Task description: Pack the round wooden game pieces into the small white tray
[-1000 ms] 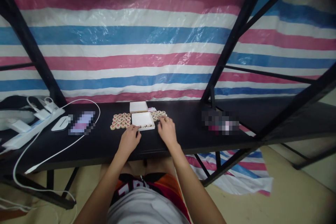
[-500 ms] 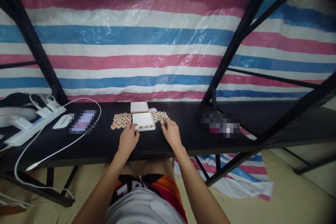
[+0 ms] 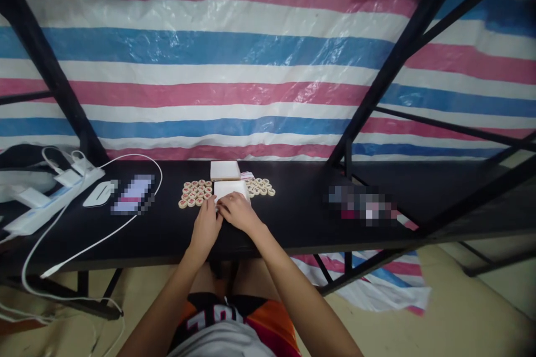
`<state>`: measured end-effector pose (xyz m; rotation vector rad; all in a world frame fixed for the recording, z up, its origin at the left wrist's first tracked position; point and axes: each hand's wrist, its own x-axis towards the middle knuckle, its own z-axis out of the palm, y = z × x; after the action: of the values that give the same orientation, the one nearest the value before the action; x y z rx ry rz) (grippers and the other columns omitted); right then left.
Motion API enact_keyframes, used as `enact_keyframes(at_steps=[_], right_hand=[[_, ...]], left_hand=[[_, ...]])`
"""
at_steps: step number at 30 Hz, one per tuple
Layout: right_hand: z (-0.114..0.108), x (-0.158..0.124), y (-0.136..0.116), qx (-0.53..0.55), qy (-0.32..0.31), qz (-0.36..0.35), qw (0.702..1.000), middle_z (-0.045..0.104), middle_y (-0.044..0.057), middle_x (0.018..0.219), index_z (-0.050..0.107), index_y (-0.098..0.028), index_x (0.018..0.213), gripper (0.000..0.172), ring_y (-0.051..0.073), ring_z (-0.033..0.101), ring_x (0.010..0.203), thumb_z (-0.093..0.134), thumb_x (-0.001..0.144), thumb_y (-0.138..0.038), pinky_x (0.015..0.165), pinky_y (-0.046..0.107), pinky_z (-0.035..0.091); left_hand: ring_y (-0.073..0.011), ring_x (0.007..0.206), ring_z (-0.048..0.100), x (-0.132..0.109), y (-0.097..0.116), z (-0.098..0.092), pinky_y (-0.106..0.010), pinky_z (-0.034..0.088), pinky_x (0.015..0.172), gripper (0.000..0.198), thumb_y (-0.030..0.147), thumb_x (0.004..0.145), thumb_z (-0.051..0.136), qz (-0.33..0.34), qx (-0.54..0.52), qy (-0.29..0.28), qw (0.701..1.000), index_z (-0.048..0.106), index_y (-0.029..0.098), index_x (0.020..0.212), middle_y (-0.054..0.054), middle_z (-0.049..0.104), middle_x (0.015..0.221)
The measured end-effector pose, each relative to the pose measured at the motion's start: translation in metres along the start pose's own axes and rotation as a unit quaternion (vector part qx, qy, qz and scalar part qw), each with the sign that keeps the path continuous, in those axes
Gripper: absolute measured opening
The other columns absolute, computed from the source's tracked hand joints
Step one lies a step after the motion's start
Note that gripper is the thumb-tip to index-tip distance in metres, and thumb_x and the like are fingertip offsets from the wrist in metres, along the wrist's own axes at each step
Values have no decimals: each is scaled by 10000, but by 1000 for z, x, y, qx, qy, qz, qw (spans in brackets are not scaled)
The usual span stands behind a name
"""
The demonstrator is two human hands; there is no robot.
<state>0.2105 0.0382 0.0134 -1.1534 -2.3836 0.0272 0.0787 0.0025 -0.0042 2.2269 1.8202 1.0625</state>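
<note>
A shallow white box point(image 3: 228, 187) lies open side up on the black table, partly covered by my hands. My left hand point(image 3: 207, 223) is at its front left corner, fingers closed on the edge. Over the box's front part reaches my right hand point(image 3: 237, 211), its fingertips bent down close to my left fingers; whatever they pinch is hidden. Left of the box, round Chinese chess pieces with red characters point(image 3: 195, 192) lie in rows. To the right is a group of pieces with dark characters point(image 3: 260, 186). The box's inside front is out of sight behind my hands.
A second white box part point(image 3: 225, 170) sits behind the open box, with a small printed paper point(image 3: 247, 175) beside it. At left are a blurred phone point(image 3: 133, 195), a white cable point(image 3: 96, 240) and a power strip point(image 3: 54, 198). Blurred items point(image 3: 360, 202) lie at right.
My right hand has moved left from the dark-lettered pieces to over the front of the white box. My left hand stays at the box's corner. The camera view has shifted slightly.
</note>
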Motion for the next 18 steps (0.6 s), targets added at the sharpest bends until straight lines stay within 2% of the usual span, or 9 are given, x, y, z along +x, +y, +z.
enact_keyframes(at_steps=[3, 5, 8, 11, 14, 18], right_hand=[[1, -4, 1, 2, 4, -20, 1000, 683, 60, 931, 655, -186, 982, 207, 181, 547, 1037, 469, 893, -207, 1000, 366, 306], [2, -6, 1, 3, 12, -28, 1000, 673, 55, 1026, 660, -201, 1011, 226, 191, 511, 1104, 474, 884, -201, 1035, 393, 276], [2, -9, 0, 6, 20, -27, 999, 623, 56, 1164, 684, -212, 981, 217, 215, 477, 1121, 496, 873, -231, 984, 391, 335], [1, -10, -2, 22, 21, -16, 999, 653, 63, 1056, 687, -204, 972, 221, 204, 503, 1024, 490, 884, -251, 896, 359, 387], [0, -8, -5, 46, 28, -11, 998, 666, 43, 898, 678, -194, 936, 215, 179, 521, 932, 469, 891, -213, 872, 333, 387], [-10, -4, 2, 46, 87, 24, 995, 655, 55, 921, 658, -184, 945, 218, 195, 519, 942, 448, 887, -186, 881, 340, 377]], left_hand=[[-233, 995, 567, 0, -4, 3, -366, 492, 821, 374, 108, 826, 467, 7, -5, 9, 1000, 414, 164, 1192, -112, 542, 1090], [-231, 968, 572, 0, -5, 4, -352, 501, 787, 341, 108, 824, 472, 3, 0, -5, 1000, 444, 170, 1159, -104, 541, 1072], [-218, 930, 575, 0, -5, 2, -334, 498, 773, 272, 98, 823, 470, 2, 15, -28, 999, 504, 171, 1083, -94, 538, 1035], [-201, 900, 575, 0, -4, 1, -329, 489, 790, 241, 91, 824, 463, -2, 24, -23, 999, 538, 170, 1039, -86, 536, 1008], [-204, 909, 576, 0, -2, 1, -325, 494, 780, 233, 124, 831, 479, -15, 29, -19, 999, 542, 164, 1051, -92, 527, 1025], [-209, 930, 582, -2, 1, 1, -317, 500, 777, 254, 167, 840, 484, -14, 46, -18, 999, 539, 160, 1089, -108, 499, 1086]])
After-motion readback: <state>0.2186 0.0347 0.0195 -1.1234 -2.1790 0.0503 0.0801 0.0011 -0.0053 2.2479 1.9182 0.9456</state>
